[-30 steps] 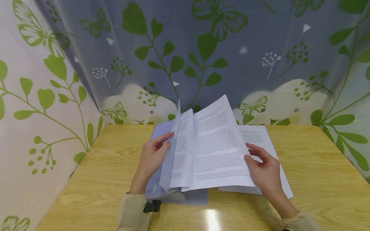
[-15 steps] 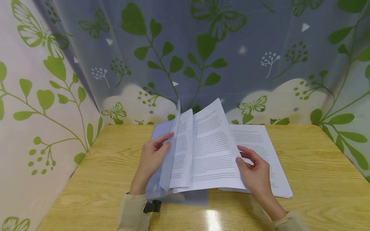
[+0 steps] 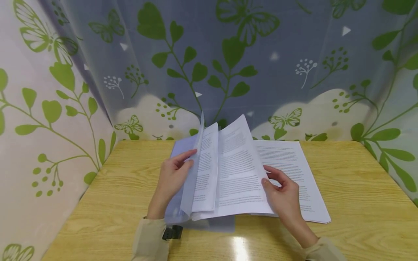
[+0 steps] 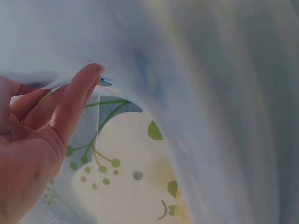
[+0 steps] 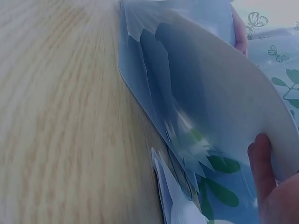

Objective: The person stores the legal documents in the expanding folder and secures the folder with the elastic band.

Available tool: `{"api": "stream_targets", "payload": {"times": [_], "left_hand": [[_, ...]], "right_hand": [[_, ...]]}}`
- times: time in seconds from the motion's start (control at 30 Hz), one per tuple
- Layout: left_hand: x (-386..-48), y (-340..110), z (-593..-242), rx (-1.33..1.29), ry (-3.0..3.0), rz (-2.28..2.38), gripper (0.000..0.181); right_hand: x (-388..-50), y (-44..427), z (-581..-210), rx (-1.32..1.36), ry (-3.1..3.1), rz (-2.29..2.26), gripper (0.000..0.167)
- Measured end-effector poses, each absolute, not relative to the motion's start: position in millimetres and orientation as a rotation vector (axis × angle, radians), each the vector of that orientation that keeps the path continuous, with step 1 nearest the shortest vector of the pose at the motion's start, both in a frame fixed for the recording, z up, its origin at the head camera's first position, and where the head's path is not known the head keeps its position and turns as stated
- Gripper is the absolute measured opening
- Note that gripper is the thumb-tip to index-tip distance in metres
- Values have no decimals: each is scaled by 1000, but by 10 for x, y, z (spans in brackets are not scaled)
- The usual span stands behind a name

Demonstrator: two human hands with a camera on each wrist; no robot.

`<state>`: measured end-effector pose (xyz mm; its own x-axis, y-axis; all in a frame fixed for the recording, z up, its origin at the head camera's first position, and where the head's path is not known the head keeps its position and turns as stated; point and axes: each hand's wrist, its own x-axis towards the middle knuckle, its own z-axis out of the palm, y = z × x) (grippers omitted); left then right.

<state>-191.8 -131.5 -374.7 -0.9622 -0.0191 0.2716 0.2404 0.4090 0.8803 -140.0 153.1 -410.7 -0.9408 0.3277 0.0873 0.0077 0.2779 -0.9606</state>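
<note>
Progress is judged partway. A bluish translucent folder (image 3: 222, 224) lies spread on the tabletop (image 3: 352, 188), left of centre. Its raised leaf (image 3: 191, 188) stands on edge, pinched by the fingers of the left hand (image 3: 170, 178). Printed pages (image 3: 205, 174) just right of that leaf appear in place. The held sheet (image 3: 236, 174) is lifted at its right edge, gripped by the thumb and fingers of the right hand (image 3: 286, 198); whether its left edge sits inside the folder cannot be told. Not yet done, in this assessment: the held sheet is not let go, the raised leaf is not laid down, and the paper stack (image 3: 308, 195) lies outside the folder, to the right.

Tabletop: yellow, wood-grained, with glare (image 3: 240, 248) at the near side. A blue-grey curtain (image 3: 274, 72) bearing green leaves and butterflies hangs beyond the far edge; paler panels flank left and right.
</note>
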Motion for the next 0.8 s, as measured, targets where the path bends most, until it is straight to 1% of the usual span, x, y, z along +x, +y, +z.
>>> {"api": "stream_targets", "payload": {"times": [0.2,0.43,0.63,0.8], "left_hand": [[-1913,-1307,-3746,-195,-2431,-1568,32],[-1908,-1303,-3741,-174,-2447,-1575,32],[-1917,-1308,-3741,-169,-2445,-1578,32],[-1924,-1314,-3740,-174,-2444,-1569,31]], "right_hand": [[-1393,1481,-4097,-333,-2319,1722,35],[-1378,1403,-4103,-272,-2286,1832,37],[-1379,1367,-4125,-272,-2321,1885,40],[-1385,1370,-4138,-271,-2335,1912,36]]}}
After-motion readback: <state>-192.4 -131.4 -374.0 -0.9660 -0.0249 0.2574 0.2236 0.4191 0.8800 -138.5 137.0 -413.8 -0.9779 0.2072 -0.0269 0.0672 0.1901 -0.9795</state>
